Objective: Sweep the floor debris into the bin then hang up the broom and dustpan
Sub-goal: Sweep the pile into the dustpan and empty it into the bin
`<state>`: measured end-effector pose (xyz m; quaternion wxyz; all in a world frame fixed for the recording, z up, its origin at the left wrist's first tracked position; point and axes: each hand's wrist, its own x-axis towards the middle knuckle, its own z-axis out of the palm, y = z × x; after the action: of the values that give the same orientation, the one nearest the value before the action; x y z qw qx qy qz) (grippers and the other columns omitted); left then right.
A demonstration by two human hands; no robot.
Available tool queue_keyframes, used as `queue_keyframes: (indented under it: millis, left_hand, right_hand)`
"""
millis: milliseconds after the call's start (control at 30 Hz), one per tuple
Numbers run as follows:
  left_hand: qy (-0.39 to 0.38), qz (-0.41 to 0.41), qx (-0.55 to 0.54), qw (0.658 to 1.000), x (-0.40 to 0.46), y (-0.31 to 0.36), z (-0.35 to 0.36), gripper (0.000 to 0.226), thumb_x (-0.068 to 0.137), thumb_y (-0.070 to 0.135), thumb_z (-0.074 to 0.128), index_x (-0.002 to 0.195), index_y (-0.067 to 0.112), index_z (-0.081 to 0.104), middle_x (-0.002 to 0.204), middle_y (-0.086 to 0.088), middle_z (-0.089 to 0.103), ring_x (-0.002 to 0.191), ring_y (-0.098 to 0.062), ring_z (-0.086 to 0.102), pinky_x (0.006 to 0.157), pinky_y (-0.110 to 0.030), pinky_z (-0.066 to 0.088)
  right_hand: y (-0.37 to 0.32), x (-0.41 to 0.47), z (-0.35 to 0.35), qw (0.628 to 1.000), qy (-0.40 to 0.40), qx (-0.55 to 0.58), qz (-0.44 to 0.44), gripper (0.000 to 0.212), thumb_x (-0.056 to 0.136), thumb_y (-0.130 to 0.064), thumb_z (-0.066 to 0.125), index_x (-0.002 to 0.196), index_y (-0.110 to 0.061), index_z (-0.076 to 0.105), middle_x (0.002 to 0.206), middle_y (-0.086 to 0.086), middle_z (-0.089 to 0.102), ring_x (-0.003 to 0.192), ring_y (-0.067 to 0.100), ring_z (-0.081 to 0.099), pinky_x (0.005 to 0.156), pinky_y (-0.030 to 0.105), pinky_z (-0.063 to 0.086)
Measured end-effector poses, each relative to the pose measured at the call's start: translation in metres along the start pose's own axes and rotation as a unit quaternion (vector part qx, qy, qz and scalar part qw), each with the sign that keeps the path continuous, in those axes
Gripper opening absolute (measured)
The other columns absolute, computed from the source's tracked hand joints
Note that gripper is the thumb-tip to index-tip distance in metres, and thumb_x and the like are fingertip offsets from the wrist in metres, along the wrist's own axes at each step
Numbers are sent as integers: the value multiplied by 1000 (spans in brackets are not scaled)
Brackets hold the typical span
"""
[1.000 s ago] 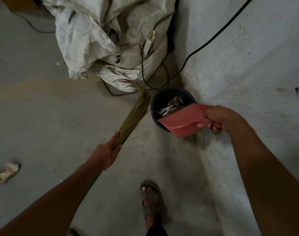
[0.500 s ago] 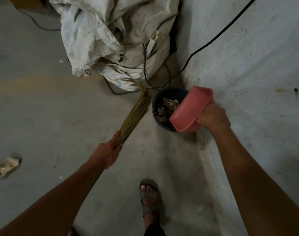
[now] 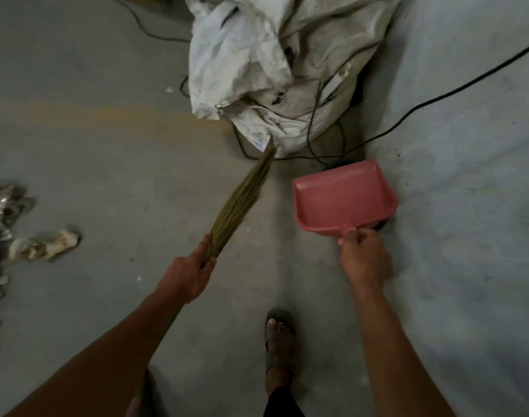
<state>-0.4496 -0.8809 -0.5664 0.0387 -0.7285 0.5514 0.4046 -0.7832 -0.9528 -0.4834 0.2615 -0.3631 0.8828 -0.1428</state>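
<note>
My left hand (image 3: 187,273) grips a straw broom (image 3: 242,195) near its bound end, and the bristles point up and away toward the white sack. My right hand (image 3: 364,257) holds the pink dustpan (image 3: 341,198) by its handle. The pan faces up, level and empty. It covers the dark bin almost fully; only slivers of the bin's rim (image 3: 380,226) show beside and behind the pan. Crumpled paper debris (image 3: 45,245) lies on the concrete floor at the left.
A big crumpled white sack (image 3: 269,67) sits against the wall ahead, with black cables (image 3: 438,97) running over it and along the pale wall on the right. More scraps (image 3: 4,206) lie at the far left edge. My sandalled foot (image 3: 280,332) stands below.
The dustpan was tipped into the bin, mouth down. It has since swung back to level, open side up, above the bin. The view shifted, showing more debris at the left.
</note>
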Motion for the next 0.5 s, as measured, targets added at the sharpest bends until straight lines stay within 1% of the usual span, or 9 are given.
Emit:
queue_keyframes:
  millis: [67,100,133,200,233,267,333,400,500]
  left_hand:
    - [9,-15,-4,1000,-10,-29,-2,71,105,56,38,163,46,-2,90,-20,71,64,-31,66,68,-40,60]
    - [13,-20,-9,1000,-16,-43,-4,71,105,56,38,163,46,-2,90,-20,72,60,-29,65,66,-41,61]
    - [16,-28,-17,999,-23,-56,-6,71,105,56,38,163,46,-2,90,-20,72,58,-28,64,66,-41,62]
    - [25,-42,-30,998,-36,-84,-11,71,106,53,40,164,44,0,98,-21,73,60,-29,64,70,-40,62]
    - [28,-51,-38,998,-42,-98,-13,71,106,51,42,164,44,2,104,-21,73,61,-28,64,73,-39,62]
    - [31,-62,-48,996,-49,-112,-17,71,106,49,43,164,45,3,108,-21,72,61,-26,65,74,-39,62]
    - [37,-90,-79,992,-63,-141,-23,70,104,49,46,162,49,6,109,-18,71,59,-24,68,67,-36,63]
    - [41,-117,-110,986,-77,-171,-30,70,104,48,48,161,52,8,107,-16,69,54,-21,68,55,-29,60]
    - [47,-144,-147,977,-95,-216,-39,71,104,46,49,162,50,8,108,-15,68,55,-22,70,51,-27,60]
  right_hand:
    - [-6,-23,23,998,-38,41,-12,33,104,-41,55,101,-12,70,101,12,79,96,37,71,77,39,49]
    - [-10,-35,36,996,-63,67,-14,30,103,-42,55,96,-14,66,96,10,79,87,35,71,76,41,52]
    - [-14,-48,49,992,-90,90,-15,31,102,-45,55,93,-16,63,92,8,78,76,33,68,71,42,52]
    - [-20,-73,77,984,-135,113,-26,43,95,-60,50,96,-18,60,90,8,76,59,25,60,59,35,45]
    - [-25,-86,89,981,-155,110,-36,45,94,-62,48,98,-19,59,90,8,75,55,22,58,55,32,43]
    - [-30,-100,101,978,-173,106,-43,42,98,-59,48,100,-19,58,88,6,73,52,20,57,52,30,42]
    - [-43,-128,125,970,-210,110,-45,38,107,-51,48,101,-14,56,82,3,67,48,15,53,43,26,40]
    - [-56,-155,151,957,-256,125,-48,42,108,-53,48,98,-13,54,78,3,59,44,11,48,38,23,35]
    - [-76,-193,192,941,-307,131,-62,46,107,-57,49,94,-13,52,73,3,52,40,9,45,38,20,33]
